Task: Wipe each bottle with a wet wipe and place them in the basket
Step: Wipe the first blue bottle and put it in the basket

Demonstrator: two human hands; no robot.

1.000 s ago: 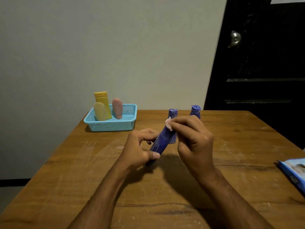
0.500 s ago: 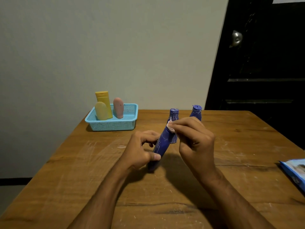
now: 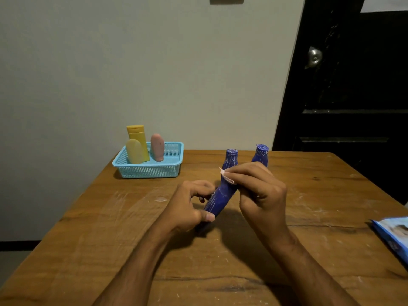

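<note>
Already three bottles [image 3: 157, 147] stand in the far-left basket [image 3: 148, 171]; left hand [image 3: 187, 208] grips a blue bottle [image 3: 218, 199], right hand [image 3: 260, 188] pinches the wipe [image 3: 226, 176] against it; two blue bottles [image 3: 261, 153] wait behind.

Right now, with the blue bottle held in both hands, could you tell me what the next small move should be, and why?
Probably slide the white wet wipe down the tilted blue plastic bottle. The right hand pinches the wipe near the bottle's upper part, while the left hand grips its lower end, so most of the body looks unwiped. The light blue mesh basket comes afterwards.
</note>
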